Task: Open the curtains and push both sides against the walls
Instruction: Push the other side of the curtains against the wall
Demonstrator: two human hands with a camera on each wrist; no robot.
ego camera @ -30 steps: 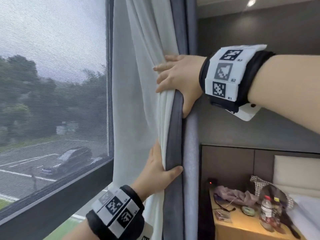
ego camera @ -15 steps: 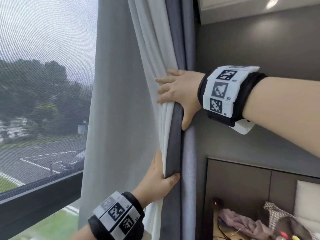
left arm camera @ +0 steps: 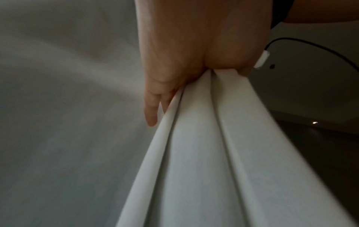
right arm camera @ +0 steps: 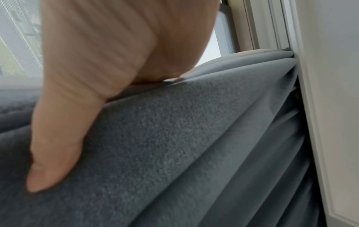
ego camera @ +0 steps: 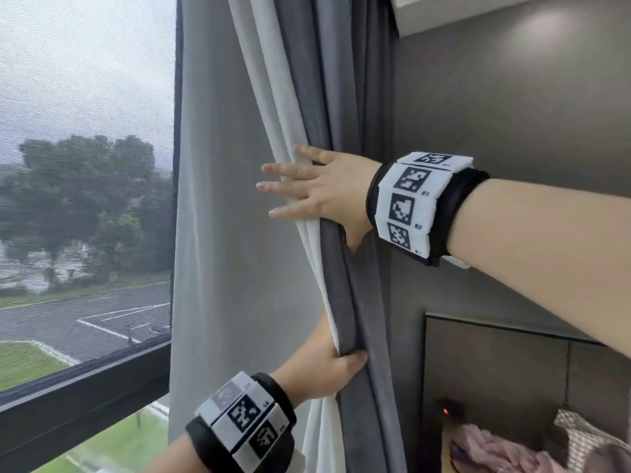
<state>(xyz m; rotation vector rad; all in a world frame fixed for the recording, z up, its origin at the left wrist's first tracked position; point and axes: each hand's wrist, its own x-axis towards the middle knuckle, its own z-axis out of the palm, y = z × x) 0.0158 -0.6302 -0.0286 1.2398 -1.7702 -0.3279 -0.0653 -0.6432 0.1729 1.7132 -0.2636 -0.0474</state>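
Note:
The curtain hangs bunched next to the right wall (ego camera: 512, 114): dark grey drape (ego camera: 341, 97) with white lining folds (ego camera: 269, 80) and a pale sheer panel (ego camera: 222, 233) to its left. My right hand (ego camera: 317, 196) lies over the bundle with fingers straight and spread, and its thumb (right arm camera: 54, 153) presses flat on the grey drape (right arm camera: 174, 145). Lower down, my left hand (ego camera: 324, 360) grips the bundle, thumb on the grey side and fingers (left arm camera: 150, 113) behind the white folds (left arm camera: 204, 153).
The window (ego camera: 85, 165) with its dark sill (ego camera: 85, 397) fills the left. A dark wall panel (ego camera: 495, 370) sits below right, with crumpled cloths (ego camera: 495, 452) under it. A white frame edge (right arm camera: 320, 107) borders the drape's far side.
My right hand's fingers have straightened from curled round the curtain edge to spread flat over it. The left hand keeps its grip. The view has tilted upward and nearer.

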